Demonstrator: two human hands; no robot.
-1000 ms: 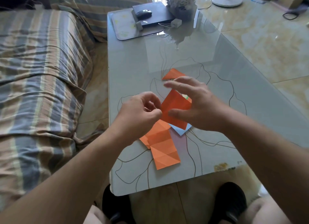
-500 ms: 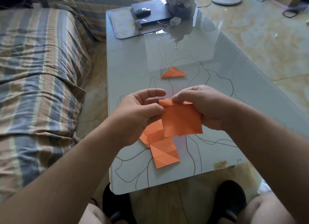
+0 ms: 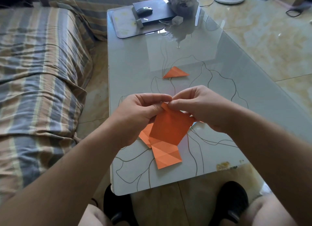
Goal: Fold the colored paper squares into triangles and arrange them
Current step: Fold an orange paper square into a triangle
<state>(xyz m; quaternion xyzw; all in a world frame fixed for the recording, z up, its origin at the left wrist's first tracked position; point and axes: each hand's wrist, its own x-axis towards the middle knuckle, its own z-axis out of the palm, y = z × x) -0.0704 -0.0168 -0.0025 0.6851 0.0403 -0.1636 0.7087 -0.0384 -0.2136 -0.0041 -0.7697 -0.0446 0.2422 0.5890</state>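
Sofa: striped sofa cover [image 3: 42, 77] fills the 9 o'clock side, rumpled, beside the tabletop [image 3: 135, 60].
Left hand: the left hand [image 3: 136, 114] is up over the tabletop, its grip pinching the top left corner of the orange paper square [image 3: 170, 126], thumb and forefinger pressed together on the edge.
Held square: it hangs tilted between both hands, off the glass, its lower edge over the loose sheets.
Loose sheets: creased orange paper squares [image 3: 166, 155] lie flat at 6 o'clock of the held one, overlapping each other.
Folded triangle: one orange triangle [image 3: 175, 73] rests flat at 12 o'clock of the hands, well apart from them.
Right hand: the right hand [image 3: 200, 109] meets the left, its grip pinching the same top edge, fingers curled over the paper.
Far end: a computer mouse [image 3: 144, 10] sits on a dark laptop [image 3: 157, 15] at 12 o'clock.
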